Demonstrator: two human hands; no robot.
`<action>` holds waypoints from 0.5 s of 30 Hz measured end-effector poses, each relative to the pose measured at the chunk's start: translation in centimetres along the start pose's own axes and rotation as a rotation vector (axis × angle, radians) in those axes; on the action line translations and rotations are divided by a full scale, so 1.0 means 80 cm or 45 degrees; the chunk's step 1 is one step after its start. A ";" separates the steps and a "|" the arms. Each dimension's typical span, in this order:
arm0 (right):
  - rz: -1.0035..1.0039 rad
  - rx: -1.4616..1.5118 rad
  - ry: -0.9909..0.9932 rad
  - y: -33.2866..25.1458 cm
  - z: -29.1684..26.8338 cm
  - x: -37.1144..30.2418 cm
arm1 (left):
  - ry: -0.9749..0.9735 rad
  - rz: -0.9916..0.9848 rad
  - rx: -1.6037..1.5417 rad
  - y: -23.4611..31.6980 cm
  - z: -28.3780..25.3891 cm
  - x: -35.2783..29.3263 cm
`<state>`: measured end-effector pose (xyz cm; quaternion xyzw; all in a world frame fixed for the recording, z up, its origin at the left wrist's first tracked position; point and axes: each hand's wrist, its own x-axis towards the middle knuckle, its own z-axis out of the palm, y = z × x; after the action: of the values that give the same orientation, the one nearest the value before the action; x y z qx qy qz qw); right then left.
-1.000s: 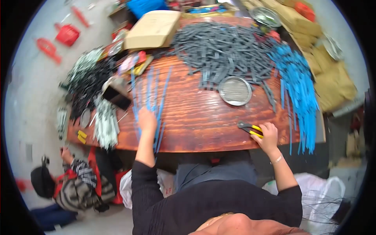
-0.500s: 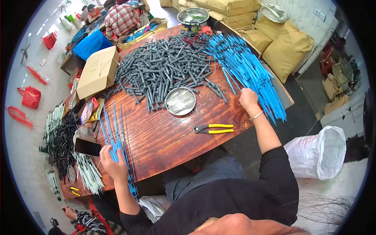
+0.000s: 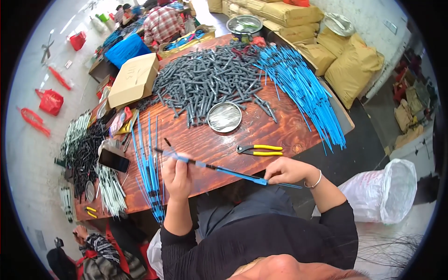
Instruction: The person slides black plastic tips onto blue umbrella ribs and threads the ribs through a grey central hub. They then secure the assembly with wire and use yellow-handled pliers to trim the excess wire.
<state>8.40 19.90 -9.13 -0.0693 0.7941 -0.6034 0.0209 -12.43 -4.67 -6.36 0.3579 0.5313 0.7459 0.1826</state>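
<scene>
My left hand [image 3: 177,181] pinches one end of a slim blue and black rod [image 3: 233,173], slightly blurred, held aslant above the table's front edge. At the rod's other end, the fingers of my right hand [image 3: 288,171] are closed on it, with thin blue ends sticking out past them. Just beyond the right hand lie yellow-handled pincers [image 3: 267,147]. A round metal dish [image 3: 224,130] of thin pins stands farther back. Left of my left hand, a bundle of similar blue rods [image 3: 150,173] lies along the table.
Grey tubular pieces [image 3: 205,79] form a large heap at the back. Many blue rods [image 3: 305,100] lie at the right. A cardboard box [image 3: 134,80], a phone [image 3: 114,159] and pale rods [image 3: 111,189] are on the left. A white sack [image 3: 373,191] stands right; another person [image 3: 98,249] sits lower left.
My right hand has come from the right-hand blue rods toward the middle. My left hand has moved right and up from the left bundle. A rod now spans both hands. The view has shifted slightly.
</scene>
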 end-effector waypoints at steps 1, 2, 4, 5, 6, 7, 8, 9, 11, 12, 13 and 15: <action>-0.026 -0.040 0.059 -0.013 0.002 0.004 | -0.012 -0.020 0.008 -0.002 0.000 -0.007; -0.051 -0.078 0.119 -0.029 0.000 0.008 | 0.001 0.030 -0.057 -0.005 0.002 -0.012; -0.073 -0.082 0.178 -0.064 -0.007 0.019 | 0.042 0.123 -0.178 -0.004 0.008 -0.026; -0.411 0.265 -0.176 -0.085 -0.017 0.023 | 0.023 0.089 -0.177 -0.007 0.014 -0.030; -0.760 0.610 -0.527 -0.104 -0.028 0.027 | -0.028 0.075 -0.310 -0.008 0.021 -0.033; -1.120 0.942 -0.878 -0.123 -0.033 0.026 | -0.078 0.064 -0.444 -0.007 0.027 -0.035; -1.100 1.038 -0.860 -0.133 -0.027 0.028 | -0.111 0.060 -0.564 -0.008 0.027 -0.037; -1.078 1.131 -0.845 -0.138 -0.020 0.029 | -0.109 0.043 -0.547 -0.009 0.024 -0.041; -1.062 1.183 -0.888 -0.138 -0.026 0.039 | -0.199 -0.042 -0.454 -0.015 0.020 -0.048; -1.034 1.218 -0.938 -0.137 -0.030 0.044 | -0.245 -0.081 -0.410 -0.019 0.020 -0.047; -1.009 1.261 -1.005 -0.133 -0.030 0.051 | -0.233 -0.084 -0.388 -0.022 0.017 -0.047; -1.069 1.273 -1.013 -0.125 -0.028 0.061 | -0.286 -0.081 -0.339 -0.030 0.015 -0.045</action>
<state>4.13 18.75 1.33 -0.5597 0.2662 -0.7780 0.1034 -9.39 -5.31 -9.59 0.3947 0.4151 0.7587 0.3102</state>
